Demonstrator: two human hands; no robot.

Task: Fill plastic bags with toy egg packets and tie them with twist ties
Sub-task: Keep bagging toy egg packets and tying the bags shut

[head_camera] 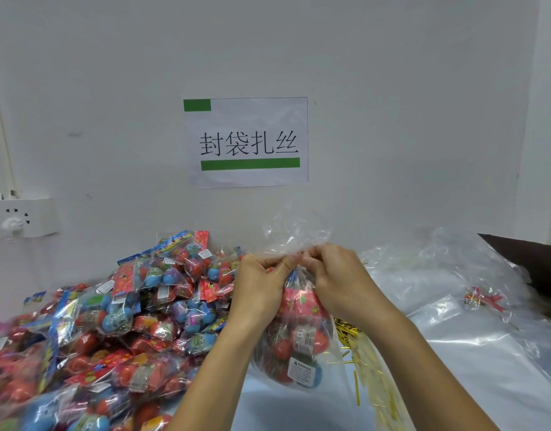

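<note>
Both my hands pinch the neck of a filled bag, held upright over the table's middle.

My left hand (261, 281) and right hand (333, 275) meet fingertip to fingertip, curled round the gathered neck of the bag (299, 331), whose loose top flares above them. A heap of egg packets (112, 321) crowds the table's left side, touching my left forearm. Gold ties (366, 362) lie just right of the bag, partly behind my right forearm. Empty bags (454, 275) sprawl toward the right edge. A sign (247, 141) hangs on the wall beyond.
</note>
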